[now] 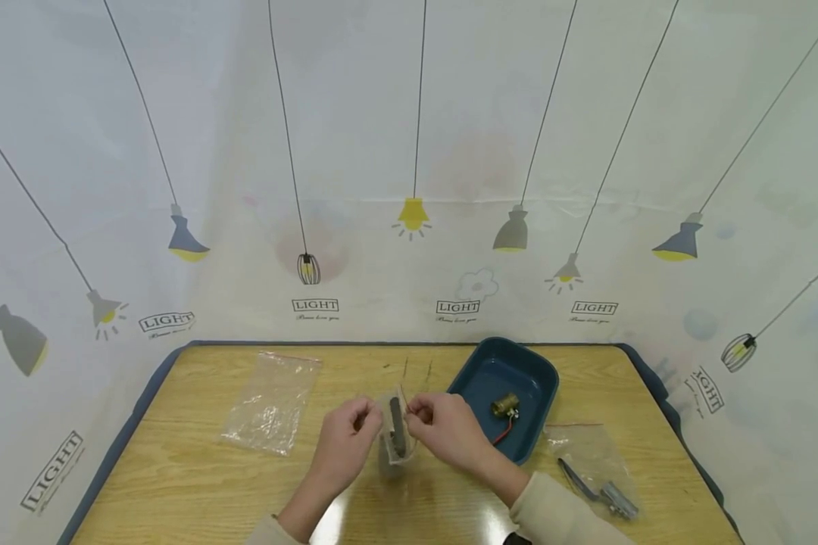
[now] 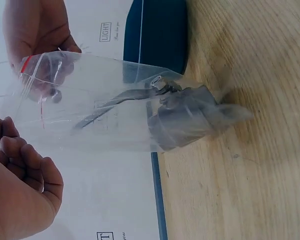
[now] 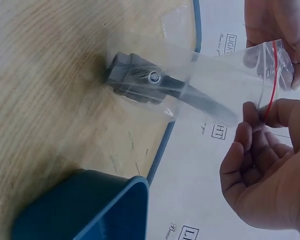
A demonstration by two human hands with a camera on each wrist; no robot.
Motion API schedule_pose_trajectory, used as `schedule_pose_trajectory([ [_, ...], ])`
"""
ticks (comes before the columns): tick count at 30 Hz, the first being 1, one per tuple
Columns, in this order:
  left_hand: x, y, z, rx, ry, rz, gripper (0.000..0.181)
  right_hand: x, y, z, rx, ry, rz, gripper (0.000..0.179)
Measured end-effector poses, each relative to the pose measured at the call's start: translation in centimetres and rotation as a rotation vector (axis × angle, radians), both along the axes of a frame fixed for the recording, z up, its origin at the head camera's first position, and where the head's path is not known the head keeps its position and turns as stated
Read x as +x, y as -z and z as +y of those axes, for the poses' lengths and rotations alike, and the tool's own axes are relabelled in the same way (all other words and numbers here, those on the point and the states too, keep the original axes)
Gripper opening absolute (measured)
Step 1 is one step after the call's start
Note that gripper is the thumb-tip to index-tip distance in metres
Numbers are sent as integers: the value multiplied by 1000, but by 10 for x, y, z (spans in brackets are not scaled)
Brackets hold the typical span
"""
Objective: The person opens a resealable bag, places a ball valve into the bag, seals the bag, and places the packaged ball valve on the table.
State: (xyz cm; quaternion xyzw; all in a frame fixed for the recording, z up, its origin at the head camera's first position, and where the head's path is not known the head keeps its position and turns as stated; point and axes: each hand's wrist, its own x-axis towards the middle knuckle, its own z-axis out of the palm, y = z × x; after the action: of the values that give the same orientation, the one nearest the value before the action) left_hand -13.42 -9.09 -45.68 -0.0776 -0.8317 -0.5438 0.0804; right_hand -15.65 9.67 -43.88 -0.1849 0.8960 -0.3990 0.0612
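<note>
A clear zip-lock bag (image 2: 132, 135) with a red line along its top hangs upright between my hands, just over the wooden table. Inside it sits a grey blocky part (image 3: 135, 82) with a round metal screw head and a dark strip (image 3: 205, 102) reaching up toward the bag's mouth. My left hand (image 1: 346, 445) pinches one top corner of the bag. The opposite corner is pinched between thumb and finger of my right hand (image 1: 453, 430). Whether the zip seal is closed, I cannot tell.
Right of my hands stands a blue tray (image 1: 544, 420) holding a brass fitting (image 1: 504, 405) with a red wire. Another bag (image 1: 589, 443) with a grey part (image 1: 617, 501) lies farther right. On the left, a flat clear bag (image 1: 273, 405) lies on the table (image 1: 184, 462). A printed sheet (image 1: 354, 113) rises behind.
</note>
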Motion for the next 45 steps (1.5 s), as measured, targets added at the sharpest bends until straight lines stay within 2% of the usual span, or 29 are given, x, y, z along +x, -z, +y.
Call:
schedule_pose_trajectory([
  [3, 0, -1, 2, -1, -17, -15, 30, 3, -3, 0, 44, 5, 32, 23],
  [7, 0, -3, 4, 0, -56, -42, 27, 13, -8, -3, 112, 20, 56, 49],
  [9, 0, -4, 4, 0, -76, -44, 25, 20, -10, -5, 149, 31, 91, 53],
  [13, -1, -3, 5, 0, -99, -41, 25, 29, -8, -11, 202, 36, 225, 38],
  [18, -1, -1, 5, 6, -89, -55, 25, 32, -3, -16, 206, 2, 383, 13],
  [20, -2, -1, 4, 14, -85, -61, 25, 31, -1, -17, 227, -3, 452, 7],
  [24, -1, -1, 1, 32, -76, -76, 25, 30, 0, -17, 248, -17, 533, 5],
  [31, -2, -1, -4, 18, -39, -95, 26, 28, 1, -16, 241, -36, 578, 2],
  [36, -2, 1, -7, 1, -36, -114, 27, 27, 2, -15, 227, -42, 588, 3],
  [40, -4, 2, -11, -32, -58, -115, 28, 26, 1, -15, 225, -57, 605, 4],
  [45, -10, 6, -21, -78, -115, -87, 27, 25, 0, -16, 221, -70, 631, 2],
])
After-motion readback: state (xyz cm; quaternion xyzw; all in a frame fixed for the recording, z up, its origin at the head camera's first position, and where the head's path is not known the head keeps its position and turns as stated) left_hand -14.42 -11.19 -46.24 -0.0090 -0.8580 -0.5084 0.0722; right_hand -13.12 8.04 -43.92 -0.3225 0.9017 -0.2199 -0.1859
